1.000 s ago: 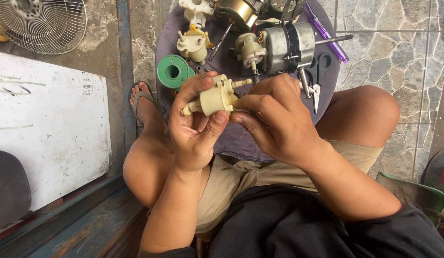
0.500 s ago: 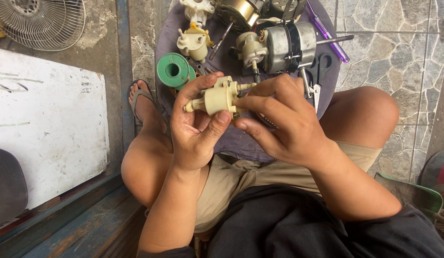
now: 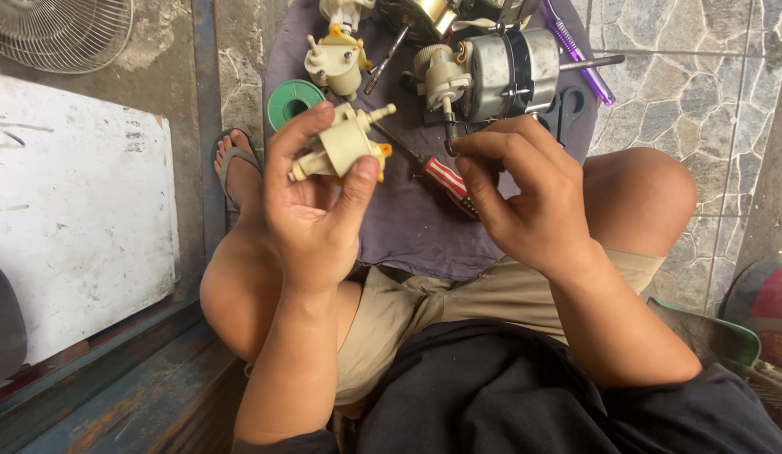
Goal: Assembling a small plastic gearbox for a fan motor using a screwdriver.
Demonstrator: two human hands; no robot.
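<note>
While the left hand (image 3: 311, 210) pinches a small cream plastic gearbox (image 3: 345, 147) between thumb and forefinger, its grip pressed on opposite faces, the part sits raised above the lap with its stub shafts pointing out to either side, apparently so that all faces stay open to view. Right hand (image 3: 525, 197): fingertips drawn together just beside the gearbox, apart from it; whether they pinch some small piece, I cannot tell. Directly under the two hands lies a red-and-white-handled screwdriver (image 3: 446, 178) on a purple cloth (image 3: 408, 227) spread over the floor between the person's knees; the cloth seemingly serves to keep loose parts from scattering on the stone. Farther out on the cloth: a fan motor (image 3: 500, 71) with a cream gearbox fitted at its end, a second loose cream gearbox (image 3: 336, 60), a green roll of tape (image 3: 292, 101), black-handled scissors (image 3: 568, 108), a purple pen-like tool (image 3: 576, 50). Off the cloth, to the left, a white board (image 3: 71, 210) and a fan guard (image 3: 63, 29).
</note>
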